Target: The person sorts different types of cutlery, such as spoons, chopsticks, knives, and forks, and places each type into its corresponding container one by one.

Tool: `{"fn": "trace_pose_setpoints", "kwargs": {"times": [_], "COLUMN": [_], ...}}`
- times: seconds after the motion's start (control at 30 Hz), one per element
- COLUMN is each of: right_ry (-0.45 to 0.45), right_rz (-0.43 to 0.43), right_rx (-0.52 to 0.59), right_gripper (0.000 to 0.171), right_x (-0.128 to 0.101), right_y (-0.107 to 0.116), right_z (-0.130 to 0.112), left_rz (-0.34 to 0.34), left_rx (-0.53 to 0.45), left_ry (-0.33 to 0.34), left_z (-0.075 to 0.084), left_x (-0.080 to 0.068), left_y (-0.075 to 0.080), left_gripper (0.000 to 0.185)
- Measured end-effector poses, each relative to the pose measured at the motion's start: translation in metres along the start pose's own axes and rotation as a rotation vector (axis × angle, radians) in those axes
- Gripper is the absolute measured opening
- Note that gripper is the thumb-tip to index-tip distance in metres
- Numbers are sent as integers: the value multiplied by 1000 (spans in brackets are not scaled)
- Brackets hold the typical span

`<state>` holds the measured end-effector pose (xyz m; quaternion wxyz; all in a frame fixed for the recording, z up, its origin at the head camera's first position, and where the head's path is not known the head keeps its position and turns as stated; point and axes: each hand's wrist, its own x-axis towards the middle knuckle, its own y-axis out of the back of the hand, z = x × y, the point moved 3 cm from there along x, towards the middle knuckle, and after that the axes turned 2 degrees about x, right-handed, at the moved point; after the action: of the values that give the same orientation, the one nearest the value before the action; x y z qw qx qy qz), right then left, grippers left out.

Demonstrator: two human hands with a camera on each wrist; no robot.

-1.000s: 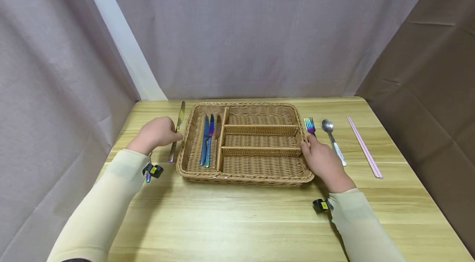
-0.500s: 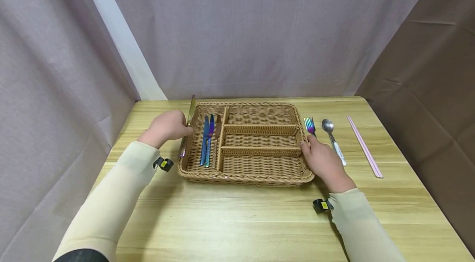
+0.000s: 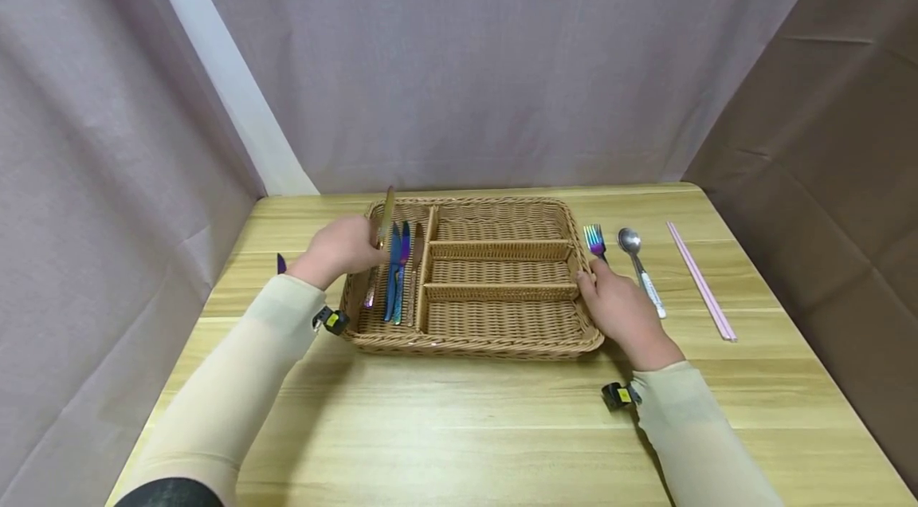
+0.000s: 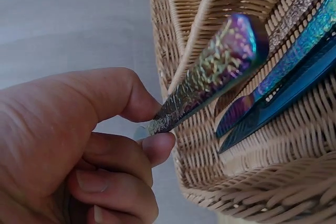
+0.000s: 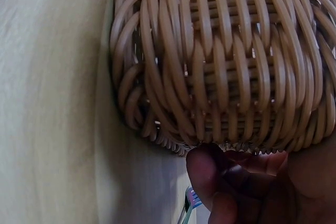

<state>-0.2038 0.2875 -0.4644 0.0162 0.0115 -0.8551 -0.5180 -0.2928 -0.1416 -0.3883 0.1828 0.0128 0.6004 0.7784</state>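
Right hand (image 3: 622, 314) rested against wicker tray (image 3: 502, 343) right wall, fingers loosely curled on rim, steadying it. Left hand (image 3: 340, 250) pinched gold knife (image 3: 382, 248) mid-shaft, hovering over left compartment beside blue knives (image 3: 397, 272). Placing step, looked like; next needed lowering flat, then letting go.

In the head view the left hand (image 3: 343, 249) covers the middle of the gold knife (image 3: 381, 252) it pinches, and a small purple thing (image 3: 280, 262) behind that sleeve is mostly hidden, too little showing to name it. The right hand (image 3: 622, 310) hides the handle of the rainbow fork (image 3: 594, 240) and part of the wicker tray's (image 3: 502, 341) right rim. In the right wrist view the tray wall fills the frame and is blurred, the fingers (image 5: 210, 174) are dark and cut off below.
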Motion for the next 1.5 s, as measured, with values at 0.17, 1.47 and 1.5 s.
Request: {"fn": "trace_pose_setpoints", "kwargs": {"times": [0.17, 1.47, 1.5], "right_ry": [2, 4, 5], "right_rz": [3, 7, 8], "right_rx": [0, 21, 21], "right_gripper": [60, 57, 57], "right_x": [-1, 0, 0], "right_y": [0, 0, 0], "right_z": [0, 1, 0], "left_rz": [-31, -136, -142], "left_rx": [-2, 102, 100], "left_ry": [17, 58, 59], "left_z": [4, 3, 3], "left_x": [3, 25, 25], "left_y": [-6, -30, -30], "left_gripper": [54, 38, 37]}}
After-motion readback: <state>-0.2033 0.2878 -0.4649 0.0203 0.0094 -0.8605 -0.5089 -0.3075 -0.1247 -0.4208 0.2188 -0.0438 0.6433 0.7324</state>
